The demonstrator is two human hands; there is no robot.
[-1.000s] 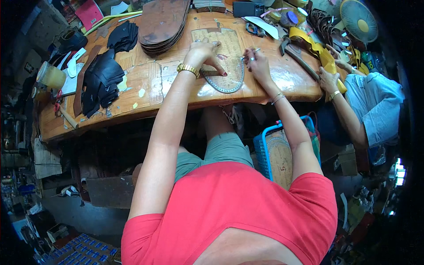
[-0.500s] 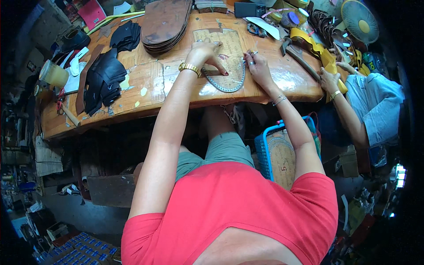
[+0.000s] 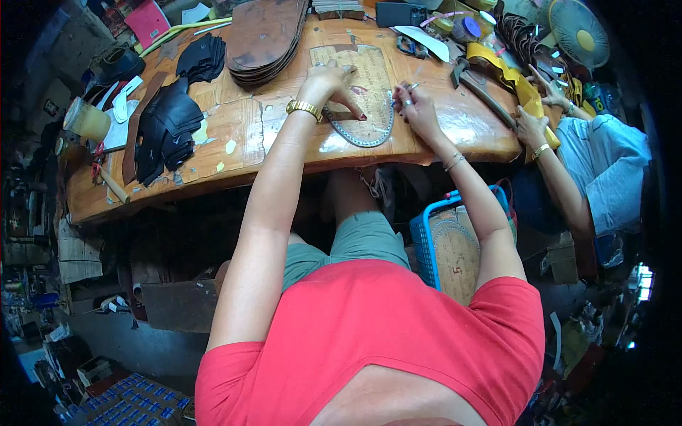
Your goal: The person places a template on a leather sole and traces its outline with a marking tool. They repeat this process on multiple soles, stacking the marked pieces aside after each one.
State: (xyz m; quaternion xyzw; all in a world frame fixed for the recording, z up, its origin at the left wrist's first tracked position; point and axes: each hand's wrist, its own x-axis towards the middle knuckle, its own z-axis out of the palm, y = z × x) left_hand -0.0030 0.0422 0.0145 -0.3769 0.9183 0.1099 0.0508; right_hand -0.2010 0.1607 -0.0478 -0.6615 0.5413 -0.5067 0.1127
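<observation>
While two hands (image 3: 329, 86) (image 3: 419, 110) at one template (image 3: 373, 78), one slim tool (image 3: 415, 86).

Rows of small dark handwriting cover the tan rounded board (image 3: 373, 67) on the counter (image 3: 227, 135), with a larger red mark near its middle; the left hand (image 3: 329, 84) lies over part of the script (the lines are too fine to make out). A second tan board (image 3: 455, 268), inside the blue basket (image 3: 423, 248), bears a red, figure-like mark. Blue printed patches repeat across the boxes (image 3: 135, 401) at lower left, too small to read. A tiny dark mark on the pink sheet (image 3: 147, 23) is equally unclear.
</observation>
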